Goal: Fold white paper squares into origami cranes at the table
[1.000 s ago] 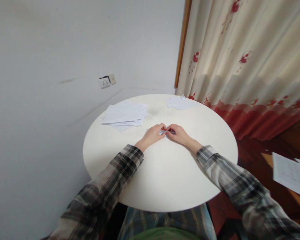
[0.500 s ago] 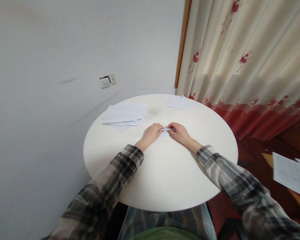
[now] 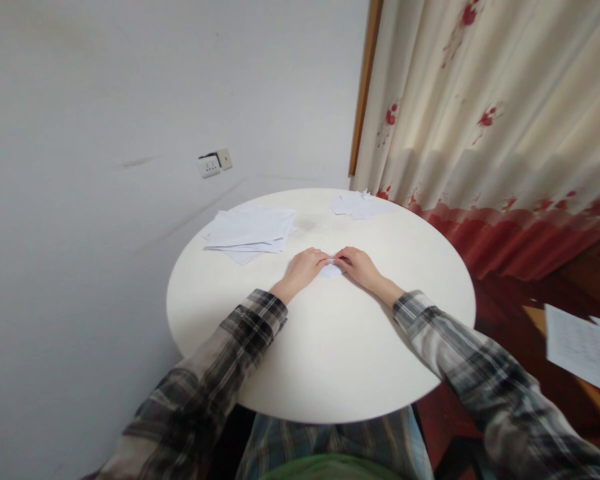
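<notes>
Near the middle of the round white table (image 3: 320, 347), a small piece of folded white paper (image 3: 332, 271) lies between my hands. My left hand (image 3: 307, 267) pinches its left side with fingers and thumb closed. On the right side my right hand (image 3: 359, 265) grips the same paper, its fingertips almost meeting those of the left. Only the near part of the paper shows; the fingers cover the rest. Both wrists rest low over the tabletop.
A stack of white paper sheets (image 3: 253, 225) lies at the table's back left. Smaller pieces of paper (image 3: 360, 204) lie at the far edge. A wall with a socket (image 3: 209, 166) is on the left, a curtain (image 3: 480, 133) on the right. Written sheets (image 3: 583, 347) lie lower right.
My fingertips have come closer together over the paper, and its raised folded edge is now pressed lower. More of the near part of the paper shows.
</notes>
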A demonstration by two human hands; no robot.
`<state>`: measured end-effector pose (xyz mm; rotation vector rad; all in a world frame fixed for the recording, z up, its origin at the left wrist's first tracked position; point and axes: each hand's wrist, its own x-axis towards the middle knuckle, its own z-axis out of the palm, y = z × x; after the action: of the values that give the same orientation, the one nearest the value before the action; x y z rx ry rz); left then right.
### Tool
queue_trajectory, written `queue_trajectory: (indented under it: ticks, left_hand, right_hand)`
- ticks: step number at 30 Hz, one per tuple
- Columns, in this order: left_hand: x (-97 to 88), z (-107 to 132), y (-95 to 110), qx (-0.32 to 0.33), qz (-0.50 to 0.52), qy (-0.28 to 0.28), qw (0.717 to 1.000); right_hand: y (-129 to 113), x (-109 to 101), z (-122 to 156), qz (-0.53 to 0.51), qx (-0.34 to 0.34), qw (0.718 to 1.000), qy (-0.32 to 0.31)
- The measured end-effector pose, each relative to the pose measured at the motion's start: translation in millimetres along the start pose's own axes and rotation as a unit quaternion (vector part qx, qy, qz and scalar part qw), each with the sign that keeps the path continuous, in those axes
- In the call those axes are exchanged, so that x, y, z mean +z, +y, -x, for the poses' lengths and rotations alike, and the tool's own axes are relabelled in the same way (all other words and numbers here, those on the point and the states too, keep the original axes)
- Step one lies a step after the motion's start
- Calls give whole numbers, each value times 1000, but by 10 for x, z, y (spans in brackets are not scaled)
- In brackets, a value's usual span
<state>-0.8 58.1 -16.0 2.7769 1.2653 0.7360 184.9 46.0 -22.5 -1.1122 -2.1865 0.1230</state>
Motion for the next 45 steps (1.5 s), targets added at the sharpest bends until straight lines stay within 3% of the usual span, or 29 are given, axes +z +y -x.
queue_trajectory:
  ticks: [9, 15, 29, 37, 45]
  left_hand:
    - [2, 10, 28, -13, 15, 31, 999]
    - [-30, 0, 33, -27, -15, 47, 998]
    - [-133, -25, 114, -96, -115, 97, 984]
    - [-161, -16, 130, -97, -115, 125, 981]
    - [-140, -31, 121, -91, -86, 94, 988]
  right_hand:
    - [-23, 0, -5, 30, 52, 998, 7]
    - [-14, -8, 3, -16, 60, 997, 48]
    - [-108, -51, -18, -43, -46, 995, 83]
    - [-102, -75, -4, -19, -32, 996, 86]
    - [-110, -84, -4, -6, -34, 995, 89]
